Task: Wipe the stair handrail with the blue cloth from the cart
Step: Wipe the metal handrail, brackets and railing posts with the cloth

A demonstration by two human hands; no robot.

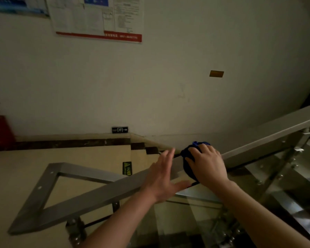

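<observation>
A flat grey metal handrail (pixel 100 194) runs from the lower left up to the right (pixel 268 138), bending where the two flights meet. The dark blue cloth (pixel 187 168) is bunched over the rail at that bend. My right hand (pixel 207 164) lies on top of the cloth with its fingers spread and curled over it, pressing it onto the rail. Just left of the cloth, my left hand (pixel 162 176) is over the rail with straight fingers and holds nothing. Part of the cloth is hidden under my right hand.
Glass panels (pixel 200 217) on metal posts stand below the rail. Beige stairs (pixel 140 156) descend behind it to a landing. A plain wall carries a notice board (pixel 98 17), an exit sign (pixel 120 129) and a small brown plate (pixel 216 73). A red cabinet (pixel 0 133) stands at left.
</observation>
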